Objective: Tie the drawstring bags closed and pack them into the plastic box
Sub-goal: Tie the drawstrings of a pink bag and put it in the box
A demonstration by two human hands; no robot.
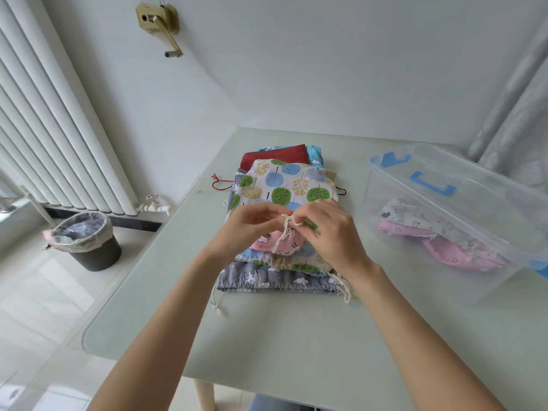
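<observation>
Your left hand (252, 222) and right hand (323, 229) both pinch the cream cord (285, 229) at the neck of the small pink bag (286, 243), held over the bag stack (281, 197); the plastic box (444, 209) lies to your right, nearer your right hand.

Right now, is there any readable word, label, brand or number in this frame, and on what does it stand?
None can be read.
The brass fitting on the wall carries a small dark mark, too blurred to read.
The tree-print bag, the pink bag that both hands work on, and the plastic box show pictures or plain surfaces only, no text.
</observation>
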